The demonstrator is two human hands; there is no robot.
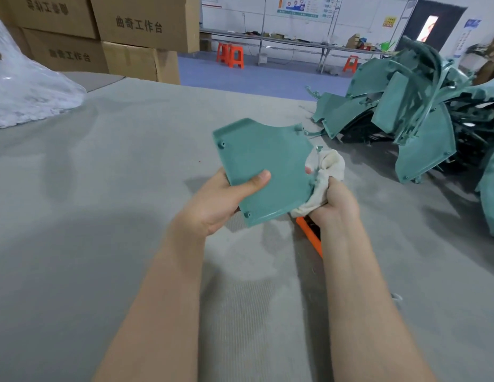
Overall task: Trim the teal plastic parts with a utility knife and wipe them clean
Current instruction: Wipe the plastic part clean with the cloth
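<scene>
Grey felt-like tabletop (102, 188), wide, fills most of the view. Pile of teal plastic parts (422, 128) sits at far right, well apart from both hands.

One teal panel (262, 161) is held up off the table at centre, ribbed inner face tilted toward the camera. Its long axis runs away from the person, far end leaning a little left.

Left hand (221, 202) clamps the panel's near-left edge, thumb flat on the top face, fingers hidden underneath.

Right hand (334, 205) has its fingers curled tight round a bunched white rag (327, 166). The rag touches the panel's right edge.

Key relation: the unwiped face lies left of and beyond the rag. Likely the wiping stroke goes leftward across the panel toward the left thumb, right hand doing the work, left only steadying.

Orange utility knife (309, 234) lies on the table just beneath the right wrist, partly hidden, not gripped. Trimming on this piece looks finished.
</scene>
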